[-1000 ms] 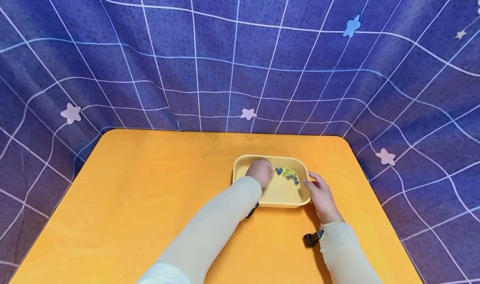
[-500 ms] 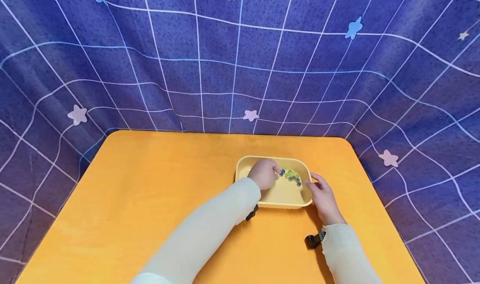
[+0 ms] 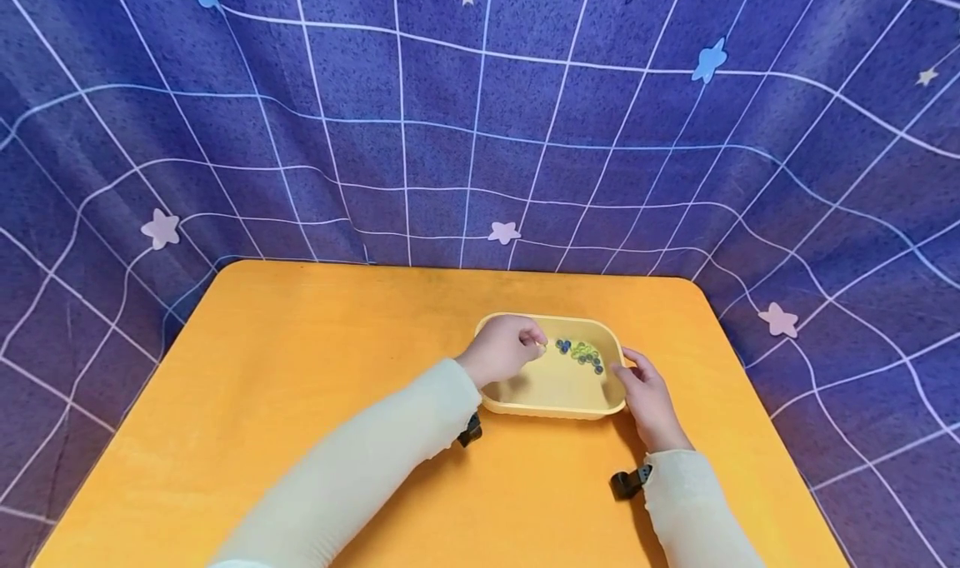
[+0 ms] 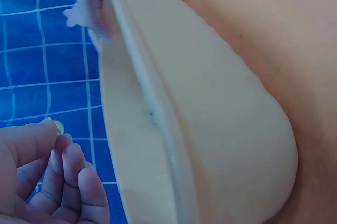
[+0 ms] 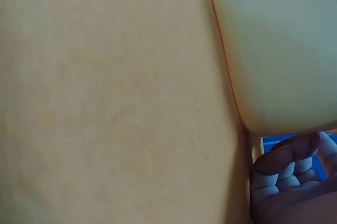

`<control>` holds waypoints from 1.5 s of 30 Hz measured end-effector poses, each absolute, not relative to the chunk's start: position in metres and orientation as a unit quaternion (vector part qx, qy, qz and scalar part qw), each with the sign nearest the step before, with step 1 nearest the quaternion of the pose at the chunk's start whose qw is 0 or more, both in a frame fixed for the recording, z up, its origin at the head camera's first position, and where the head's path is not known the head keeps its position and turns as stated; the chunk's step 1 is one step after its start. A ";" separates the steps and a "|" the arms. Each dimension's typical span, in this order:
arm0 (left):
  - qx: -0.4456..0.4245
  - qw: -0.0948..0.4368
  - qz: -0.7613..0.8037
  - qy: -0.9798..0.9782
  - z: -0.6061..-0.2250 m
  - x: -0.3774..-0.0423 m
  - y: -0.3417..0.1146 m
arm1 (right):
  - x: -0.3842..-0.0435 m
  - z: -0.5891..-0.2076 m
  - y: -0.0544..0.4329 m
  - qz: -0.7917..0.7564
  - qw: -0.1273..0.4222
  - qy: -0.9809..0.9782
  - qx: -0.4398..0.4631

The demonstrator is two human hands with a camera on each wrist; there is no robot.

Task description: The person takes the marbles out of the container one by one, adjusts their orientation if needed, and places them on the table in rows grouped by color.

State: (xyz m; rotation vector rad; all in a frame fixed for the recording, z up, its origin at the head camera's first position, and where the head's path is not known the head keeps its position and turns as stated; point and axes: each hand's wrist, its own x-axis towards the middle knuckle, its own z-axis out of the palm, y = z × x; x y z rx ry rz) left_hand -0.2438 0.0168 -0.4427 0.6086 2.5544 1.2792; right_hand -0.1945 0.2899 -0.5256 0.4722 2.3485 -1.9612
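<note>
A pale yellow rectangular bin (image 3: 558,411) sits on the orange table. On its floor, toward the far right, lie several small round translucent pieces, blue ones (image 3: 562,346) and yellow-green ones (image 3: 583,351). My left hand (image 3: 502,350) is over the bin's left side. Its thumb and forefinger pinch a small round yellow-green piece (image 4: 59,127), which shows at the fingertips in the left wrist view. At the bin's right end, my right hand (image 3: 645,397) grips the wall, thumb at the rim and fingers along the outside. The right wrist view shows those curled fingers (image 5: 276,159) against the bin's outer wall.
The orange table (image 3: 300,368) spreads out to the left of the bin and in front of it. A blue curtain (image 3: 420,118) with grid lines and stars hangs behind the table and along both sides.
My left hand reached right to the blue pieces, then drew back left and up, with a small piece between its fingertips. The right hand keeps its grip on the bin.
</note>
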 end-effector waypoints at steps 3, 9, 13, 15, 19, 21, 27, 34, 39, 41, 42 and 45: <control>0.217 0.101 0.447 0.862 -0.438 -0.241 0.006 | -0.195 -0.525 0.290 -0.633 0.018 0.758 0.154; 0.218 0.097 0.464 0.853 -0.434 -0.237 -0.019 | -0.195 -0.527 0.290 -0.636 0.012 0.756 0.156; 0.216 0.084 0.466 0.854 -0.435 -0.231 -0.041 | -0.195 -0.527 0.289 -0.637 0.011 0.755 0.155; 0.213 0.078 0.471 0.853 -0.439 -0.227 -0.054 | -0.194 -0.527 0.288 -0.634 0.015 0.758 0.153; 0.191 0.064 0.482 0.853 -0.448 -0.217 -0.084 | -0.193 -0.527 0.286 -0.631 0.026 0.760 0.155; 0.180 0.054 0.486 0.853 -0.451 -0.213 -0.100 | -0.194 -0.526 0.286 -0.630 0.029 0.760 0.158; 0.160 0.011 0.483 0.861 -0.455 -0.206 -0.146 | -0.197 -0.527 0.287 -0.634 0.031 0.755 0.162; 0.120 -0.021 0.452 0.884 -0.454 -0.205 -0.192 | -0.197 -0.527 0.287 -0.633 0.028 0.758 0.154; 0.100 -0.043 0.437 0.893 -0.452 -0.206 -0.212 | -0.196 -0.526 0.287 -0.632 0.028 0.759 0.153; 0.096 -0.044 0.436 0.894 -0.452 -0.206 -0.215 | -0.195 -0.526 0.288 -0.630 0.028 0.760 0.155; 0.096 -0.044 0.435 0.894 -0.452 -0.206 -0.215 | -0.195 -0.526 0.289 -0.630 0.028 0.761 0.155; 0.102 -0.038 0.439 0.892 -0.458 -0.205 -0.211 | -0.195 -0.526 0.290 -0.629 0.025 0.762 0.156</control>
